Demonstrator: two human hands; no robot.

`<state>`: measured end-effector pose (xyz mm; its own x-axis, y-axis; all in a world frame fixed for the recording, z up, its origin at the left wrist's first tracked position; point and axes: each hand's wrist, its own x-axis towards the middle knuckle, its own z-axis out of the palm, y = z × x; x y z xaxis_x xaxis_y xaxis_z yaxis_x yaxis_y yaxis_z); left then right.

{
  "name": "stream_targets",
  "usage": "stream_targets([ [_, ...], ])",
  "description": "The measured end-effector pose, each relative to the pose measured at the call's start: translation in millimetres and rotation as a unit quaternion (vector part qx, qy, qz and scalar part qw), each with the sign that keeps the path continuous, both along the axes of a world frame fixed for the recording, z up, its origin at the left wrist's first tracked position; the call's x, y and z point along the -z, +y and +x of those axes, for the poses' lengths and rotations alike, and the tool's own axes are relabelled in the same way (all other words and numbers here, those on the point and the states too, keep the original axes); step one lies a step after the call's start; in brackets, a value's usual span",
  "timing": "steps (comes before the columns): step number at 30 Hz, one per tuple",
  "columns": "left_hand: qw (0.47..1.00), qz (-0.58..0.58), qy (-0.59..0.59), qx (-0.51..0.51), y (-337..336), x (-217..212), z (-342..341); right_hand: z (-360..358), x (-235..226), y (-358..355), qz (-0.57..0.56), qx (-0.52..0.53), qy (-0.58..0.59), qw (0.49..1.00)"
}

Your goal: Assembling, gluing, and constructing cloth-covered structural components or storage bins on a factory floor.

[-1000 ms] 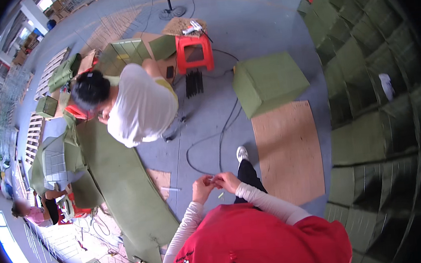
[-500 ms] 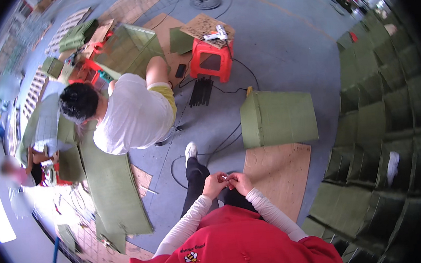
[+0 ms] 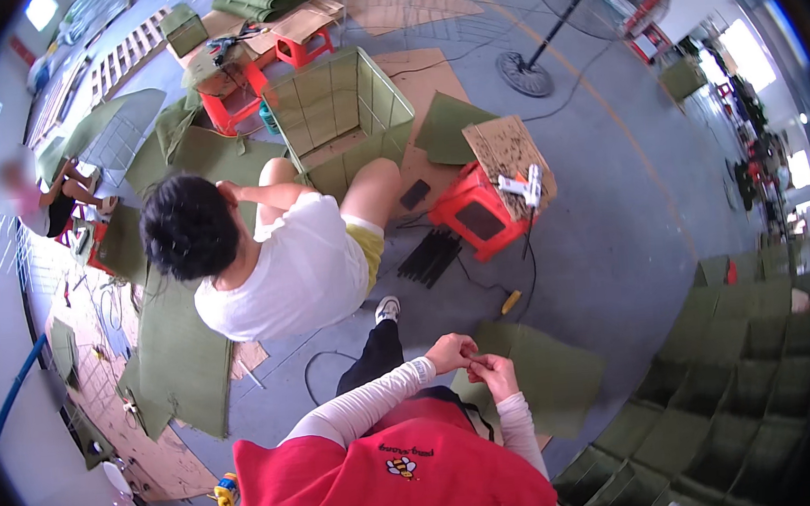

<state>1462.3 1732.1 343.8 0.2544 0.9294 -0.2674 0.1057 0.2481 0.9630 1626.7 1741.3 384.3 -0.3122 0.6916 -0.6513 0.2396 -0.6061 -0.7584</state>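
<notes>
Green box (image 3: pixel 555 374): we see it on the floor, on the near side of the red stool (image 3: pixel 476 217); hands and a sleeve cover part of it, its lower edge fades out.
Left hand (image 3: pixel 452 352): nearer us than the red stool, fingers bent, tips meeting the other hand's; we cannot tell whether they grasp anything.
Right hand (image 3: pixel 497 376): beside it, fingertips pinched inward over the green box; anything between them is too small or hidden for us.
White glue gun (image 3: pixel 522 187): on a brown board (image 3: pixel 501 141) atop the red stool, small in our view.
Black strips (image 3: pixel 430 257): just left of the red stool, overlapping, so we cannot count them.
Co-worker (image 3: pixel 283 277): left of the red stool; one hand we cannot make out.
</notes>
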Motion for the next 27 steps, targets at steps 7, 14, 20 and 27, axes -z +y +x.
stream_targets([
  [7, 0.988, -0.131, -0.075, 0.026, 83, 10, -16, -11, 13, 84, -0.067, 0.023, -0.019, 0.997],
  [14, 0.985, -0.149, -0.002, -0.092, 118, 25, -32, -32, 43, 174, -0.150, -0.178, 0.044, 0.972],
  [20, 0.939, -0.211, 0.047, -0.267, 125, 33, -14, -49, 72, 229, -0.157, -0.361, 0.032, 0.919],
  [27, 0.897, -0.296, -0.046, -0.324, 154, 33, 24, -17, 85, 266, -0.176, -0.375, 0.042, 0.909],
])
